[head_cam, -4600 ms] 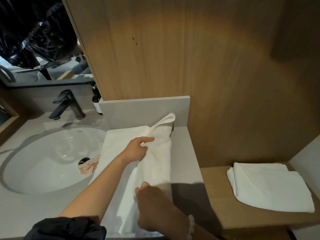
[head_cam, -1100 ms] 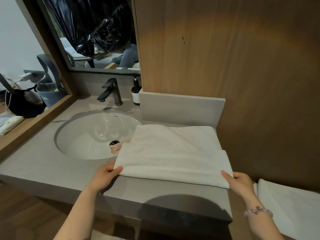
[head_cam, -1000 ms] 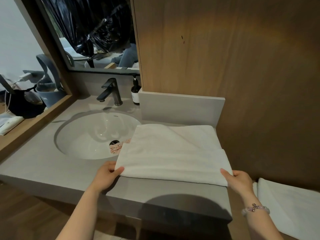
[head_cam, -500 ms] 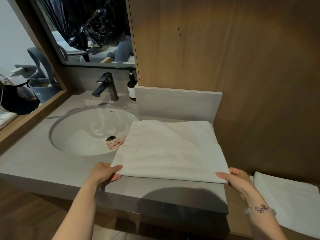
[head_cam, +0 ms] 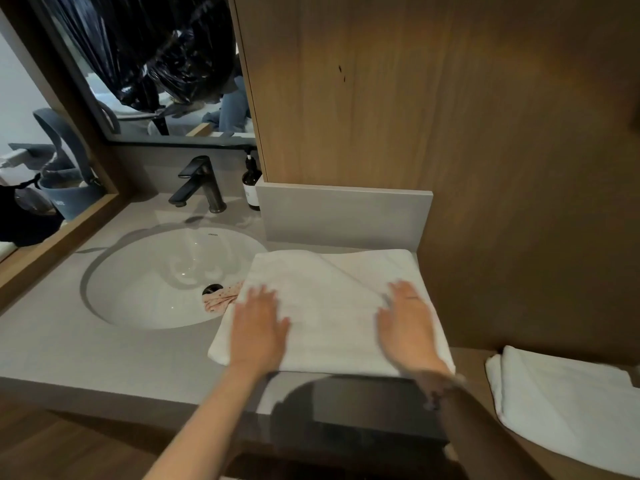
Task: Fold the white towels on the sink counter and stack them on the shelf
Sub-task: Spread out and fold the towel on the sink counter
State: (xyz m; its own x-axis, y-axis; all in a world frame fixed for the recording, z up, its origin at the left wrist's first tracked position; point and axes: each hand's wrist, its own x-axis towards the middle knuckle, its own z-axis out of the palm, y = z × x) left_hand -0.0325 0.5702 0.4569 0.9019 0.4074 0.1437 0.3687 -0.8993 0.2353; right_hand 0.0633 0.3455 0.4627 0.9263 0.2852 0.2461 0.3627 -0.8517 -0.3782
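White towel [head_cam: 329, 306] lies folded to a broad rectangle on the right end of the grey sink counter [head_cam: 86, 358], hemmed in on two sides. The wood wall [head_cam: 485, 133] stands along its right edge and a low grey upstand [head_cam: 343, 216] runs just behind its far edge. Open room is to the left, over the bare counter, and along a narrow strip at the front. Its left edge overhangs the rim of the white basin [head_cam: 156, 282]. The cloth looks plain and soft (one diagonal crease runs from the far edge toward the right).

A second folded towel [head_cam: 571, 403] rests on the lower wooden shelf [head_cam: 472, 362] to the right, well apart from the first.

Both palms lie flat on the towel: the left hand [head_cam: 258, 327] near its left edge, the right hand [head_cam: 408, 323] near its right, slightly blurred, each with fingers straight and holding nothing.

Behind the basin stand a dark faucet [head_cam: 201, 185] and a dark bottle [head_cam: 251, 185]; its pale label and the basin's small mark are too small to read. A pink cloth [head_cam: 221, 299] lies by the drain, touching the towel's left edge.
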